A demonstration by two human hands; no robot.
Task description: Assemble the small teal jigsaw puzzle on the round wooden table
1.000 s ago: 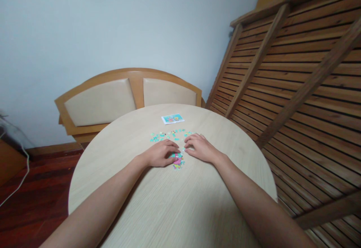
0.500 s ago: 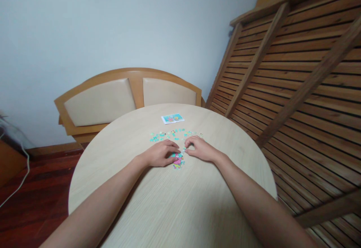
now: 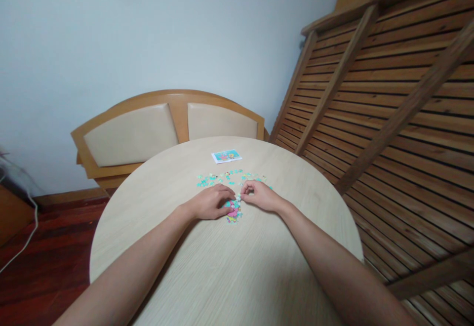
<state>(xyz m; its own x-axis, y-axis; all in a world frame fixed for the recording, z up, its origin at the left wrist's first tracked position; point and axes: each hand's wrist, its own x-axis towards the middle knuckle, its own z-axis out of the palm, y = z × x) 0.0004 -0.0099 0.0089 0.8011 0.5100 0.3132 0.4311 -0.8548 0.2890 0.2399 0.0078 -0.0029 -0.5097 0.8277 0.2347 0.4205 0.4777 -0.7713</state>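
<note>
A partly joined jigsaw puzzle (image 3: 232, 213), pink, teal and yellow, lies flat on the table in front of me. My left hand (image 3: 212, 202) rests at its left side, thumb and fingers apart, the tips touching the puzzle and covering part of it. From the right, my right hand (image 3: 259, 195) pinches a small pale puzzle piece (image 3: 239, 197) between thumb and forefinger, at the puzzle's upper right edge. Whether that piece is fitted in, I cannot tell. Beyond both hands, several loose puzzle pieces (image 3: 203, 183) are scattered in a band, mostly teal with some yellow.
A picture card (image 3: 226, 156) in teal, pink and yellow lies farther back on the round wooden table (image 3: 155, 183). Behind the table stands a padded headboard (image 3: 133, 133) against the wall. A slatted wooden frame (image 3: 370, 99) leans at the right. A white cable (image 3: 36, 217) hangs at the left.
My right hand has shifted slightly left, bringing the pinched puzzle piece against the puzzle's upper right edge. My left hand stays nearly in place.
</note>
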